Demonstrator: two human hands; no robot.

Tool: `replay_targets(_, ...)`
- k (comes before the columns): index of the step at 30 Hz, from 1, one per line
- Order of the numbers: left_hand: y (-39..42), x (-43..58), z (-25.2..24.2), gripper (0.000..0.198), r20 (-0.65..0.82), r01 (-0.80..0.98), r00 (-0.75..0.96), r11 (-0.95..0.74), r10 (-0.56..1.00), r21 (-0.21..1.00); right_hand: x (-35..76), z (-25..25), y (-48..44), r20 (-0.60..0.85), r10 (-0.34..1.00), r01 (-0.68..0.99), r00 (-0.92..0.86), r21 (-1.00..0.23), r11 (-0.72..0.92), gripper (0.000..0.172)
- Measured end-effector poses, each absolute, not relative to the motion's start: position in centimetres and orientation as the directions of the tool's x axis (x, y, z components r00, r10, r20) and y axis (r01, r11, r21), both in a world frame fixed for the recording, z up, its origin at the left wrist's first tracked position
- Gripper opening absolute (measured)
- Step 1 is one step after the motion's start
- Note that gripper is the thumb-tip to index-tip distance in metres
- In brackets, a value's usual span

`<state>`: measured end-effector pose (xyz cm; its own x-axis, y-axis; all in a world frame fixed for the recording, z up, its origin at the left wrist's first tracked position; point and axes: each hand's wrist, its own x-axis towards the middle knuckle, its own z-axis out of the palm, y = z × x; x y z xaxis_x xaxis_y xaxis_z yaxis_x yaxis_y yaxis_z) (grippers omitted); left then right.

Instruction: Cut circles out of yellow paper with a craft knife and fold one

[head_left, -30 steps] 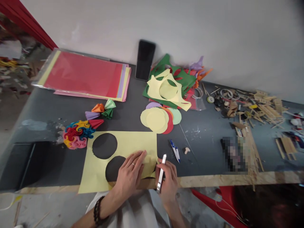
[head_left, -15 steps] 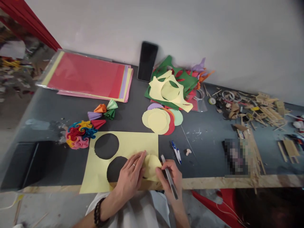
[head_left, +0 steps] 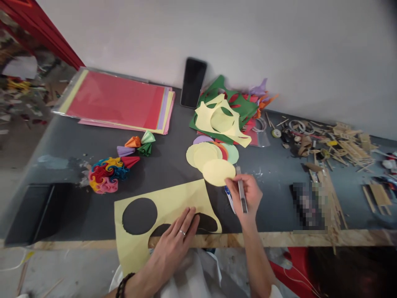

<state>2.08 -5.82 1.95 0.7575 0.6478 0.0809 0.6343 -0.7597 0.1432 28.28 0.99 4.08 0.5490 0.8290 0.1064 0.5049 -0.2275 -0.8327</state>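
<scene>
Between the thumb and fingers of my right hand (head_left: pixel 248 194) is a pale yellow paper disc (head_left: pixel 218 171), raised near the stack of coloured discs (head_left: pixel 203 154). The same hand also holds a slim cutter (head_left: pixel 241 192). My left hand (head_left: pixel 176 238) lies with fingers stretched on a yellow sheet (head_left: pixel 176 190) that has round holes cut in it. The sheet hangs over the table's front edge at its lower left. Blue-and-white scissors (head_left: pixel 229 199) lie partly hidden behind my right hand.
Coloured sheets (head_left: pixel 118 99) in plastic and a phone (head_left: pixel 193 82) are at the back. Paper scraps (head_left: pixel 245 107) lie beside them. Folded paper cones (head_left: pixel 132 142) and a quilled piece (head_left: pixel 107 176) sit left. Wood sticks (head_left: pixel 353 145) and tape rolls are at right.
My right hand has moved up and right, lifting the yellow disc off the sheet, cutter still in hand. The sheet has turned and shifted, and my left hand has moved slightly right on it.
</scene>
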Motion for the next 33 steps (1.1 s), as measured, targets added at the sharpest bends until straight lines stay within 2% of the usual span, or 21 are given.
replay_targets(5, -4.8, 0.8, 2.8, 0.063, 0.101, 0.543, 0.819, -0.820, 0.565, 0.183, 30.2, 2.9, 6.1, 0.145, 0.875, 0.618, 0.462, -0.760, -0.200, 0.039)
replay_targets(8, -4.4, 0.0, 3.0, 0.065, 0.086, 0.510, 0.835, -0.823, 0.544, 0.251, 30.0, 2.2, 6.5, 0.213, 0.871, 0.771, 0.443, -0.586, -0.249, 0.038)
replay_targets(10, -4.1, -0.5, 2.8, 0.068, 0.078, 0.562, 0.792, -0.773, 0.605, 0.294, 29.1, 2.0, 5.5, 0.298, 0.867, 0.840, 0.400, -0.497, -0.217, 0.037)
replay_targets(12, -3.7, -0.9, 2.2, 0.071, 0.089, 0.684, 0.671, -0.661, 0.736, 0.309, 27.7, 2.1, 3.7, 0.307, 0.919, 0.853, 0.248, -0.519, -0.057, 0.029)
replay_targets(14, -3.2, -1.4, 1.4, 0.074, 0.107, 0.780, 0.553, -0.558, 0.827, 0.284, 26.2, 2.4, 1.7, 0.204, 0.979, 0.804, 0.016, -0.584, 0.108, 0.019)
replay_targets(16, -2.4, -1.7, 0.6, 0.069, 0.106, 0.783, 0.571, -0.579, 0.814, 0.227, 24.8, 2.6, -0.2, 0.142, 0.973, 0.779, -0.182, -0.584, 0.230, 0.020)
replay_targets(18, -1.6, -2.0, 0.2, 0.063, 0.091, 0.760, 0.614, -0.619, 0.784, 0.199, 23.7, 2.5, -2.0, 0.132, 0.959, 0.797, -0.251, -0.534, 0.282, 0.020)
replay_targets(23, -0.7, -2.0, 0.2, 0.046, 0.113, 0.670, 0.710, -0.716, 0.695, 0.196, 22.1, 2.0, -5.1, 0.161, 0.980, 0.856, -0.120, -0.483, 0.184, 0.027)
replay_targets(27, -1.7, -1.2, 0.0, 0.046, 0.157, 0.692, 0.693, -0.710, 0.704, 0.129, 22.2, 1.6, -5.1, 0.194, 0.981, 0.857, -0.029, -0.499, 0.124, 0.020)
replay_targets(29, -2.4, -0.6, -0.3, 0.049, 0.162, 0.727, 0.662, -0.679, 0.732, 0.101, 22.8, 1.5, -4.5, 0.207, 0.977, 0.836, 0.050, -0.544, 0.073, 0.016)
replay_targets(33, -3.6, 0.1, -0.7, 0.057, 0.089, 0.759, 0.639, -0.645, 0.764, 0.089, 23.7, 2.1, -2.8, 0.223, 0.944, 0.696, 0.242, -0.718, -0.009, 0.027)
